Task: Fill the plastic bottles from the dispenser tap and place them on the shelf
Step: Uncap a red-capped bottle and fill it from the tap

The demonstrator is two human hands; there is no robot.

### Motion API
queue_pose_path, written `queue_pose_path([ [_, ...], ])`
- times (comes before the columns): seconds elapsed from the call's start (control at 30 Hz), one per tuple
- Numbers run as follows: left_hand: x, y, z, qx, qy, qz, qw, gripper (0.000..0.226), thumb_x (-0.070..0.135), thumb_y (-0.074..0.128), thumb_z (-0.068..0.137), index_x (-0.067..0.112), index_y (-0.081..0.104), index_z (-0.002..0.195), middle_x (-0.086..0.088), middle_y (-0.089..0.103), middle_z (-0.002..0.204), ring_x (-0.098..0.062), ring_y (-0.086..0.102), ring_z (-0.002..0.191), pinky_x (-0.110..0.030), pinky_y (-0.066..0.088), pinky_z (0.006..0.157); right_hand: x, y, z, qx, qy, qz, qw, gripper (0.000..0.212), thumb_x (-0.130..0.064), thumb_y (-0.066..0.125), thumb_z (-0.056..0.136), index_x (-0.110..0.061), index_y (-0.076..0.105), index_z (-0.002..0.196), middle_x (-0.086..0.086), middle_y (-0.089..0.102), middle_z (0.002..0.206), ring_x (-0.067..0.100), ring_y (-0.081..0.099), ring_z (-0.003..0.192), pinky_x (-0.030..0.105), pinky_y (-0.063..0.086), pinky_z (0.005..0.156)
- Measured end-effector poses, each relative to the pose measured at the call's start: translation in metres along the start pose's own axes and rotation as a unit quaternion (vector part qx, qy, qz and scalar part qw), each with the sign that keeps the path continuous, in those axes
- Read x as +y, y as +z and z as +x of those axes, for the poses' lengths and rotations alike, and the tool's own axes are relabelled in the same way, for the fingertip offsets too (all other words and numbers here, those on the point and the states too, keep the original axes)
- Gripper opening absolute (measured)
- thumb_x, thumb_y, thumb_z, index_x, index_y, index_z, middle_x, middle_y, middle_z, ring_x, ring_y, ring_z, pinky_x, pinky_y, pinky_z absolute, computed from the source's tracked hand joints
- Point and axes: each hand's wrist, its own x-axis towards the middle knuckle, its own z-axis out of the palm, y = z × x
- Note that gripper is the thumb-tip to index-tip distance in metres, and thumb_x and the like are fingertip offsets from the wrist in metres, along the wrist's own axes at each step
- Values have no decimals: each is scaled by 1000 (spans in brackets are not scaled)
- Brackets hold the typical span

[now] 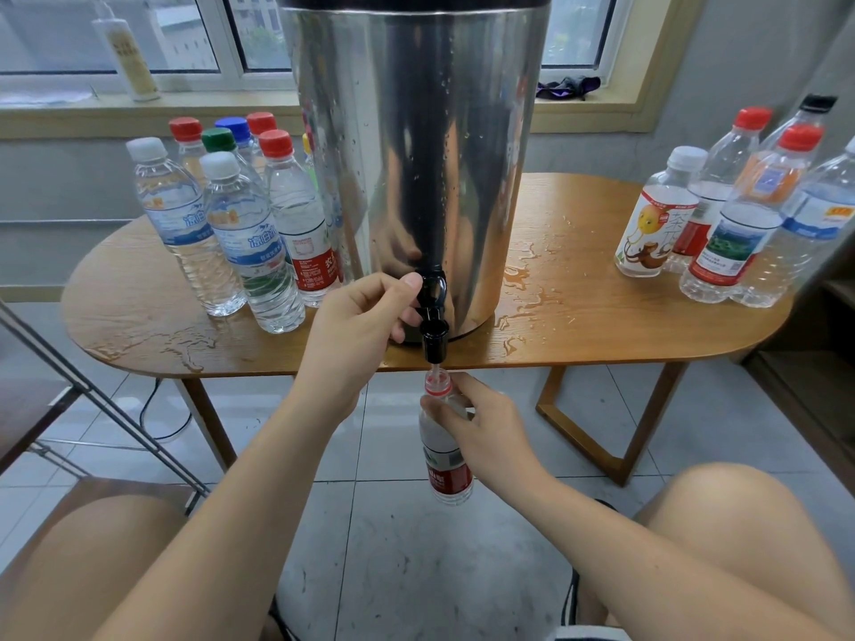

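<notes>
Filling the bottle (445, 455) at lower centre, right hand (483, 432) clamping its grip on the neck, left hand (358, 326) curling its grip round the tap (433, 312); needing the mouth centred beneath it and the flow easing off before overflowing.

Spilled water (189, 347) glistens at the wooden table's (647, 335) front edge, while a white tube (126, 57) and dark cloth (569, 87) sit on the windowsill (231, 98).

dispenser (416, 131) top runs off the upper edge, far-right bottle (819, 215) clipped at the right edge, yellow-capped bottle (306, 144) left of centre mostly hidden behind the dispenser.
</notes>
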Motion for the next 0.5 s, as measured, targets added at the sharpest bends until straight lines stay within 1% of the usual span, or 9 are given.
queue_pose_path([
  [0.07,0,0,0,-1,3,1,1000,35,40,68,106,17,72,81,1,68,73,-9,55,65,-16,44,62,-1,0,0,0,1,6,1000,42,-58,67,100,-39,66,137,-24,70,125,-5,61,113,11,45,86],
  [0.13,-1,1,0,-3,5,0,1000,34,39,68,106,18,72,80,2,68,72,-9,55,65,-17,43,62,-1,0,0,-2,3,9,1000,41,-58,67,100,-39,67,136,-25,70,123,-6,60,112,9,44,84],
  [0.23,-1,1,1,-4,8,2,1000,33,38,70,106,20,73,78,3,68,72,-9,55,66,-20,43,64,-1,1,1,2,1,10,1000,40,-60,67,100,-39,68,134,-23,72,123,0,63,115,13,46,84],
  [0.3,-1,0,1,-5,12,7,1000,32,38,72,105,20,74,78,5,68,70,-9,56,66,-22,44,66,-2,1,1,-2,7,8,1000,40,-60,67,100,-40,67,134,-25,70,121,-4,62,112,12,46,83],
  [0.37,-1,0,1,-5,14,11,1000,31,37,72,104,19,74,79,6,67,69,-10,57,67,-23,45,67,-2,1,1,-5,8,6,1000,39,-60,67,100,-41,66,135,-27,68,119,-7,60,110,15,47,85],
  [0.43,-1,1,0,-5,12,10,1000,30,36,73,104,18,74,80,8,67,68,-10,57,67,-23,45,67,-2,1,1,-1,6,5,1000,38,-59,66,101,-40,67,134,-26,69,121,-2,61,113,20,49,88],
  [0.5,-1,1,1,-5,11,9,1000,29,35,73,104,18,74,80,8,66,67,-10,57,68,-23,46,67,-2,1,1,0,7,3,1000,40,-58,66,101,-38,68,135,-24,70,124,1,62,114,22,50,89],
])
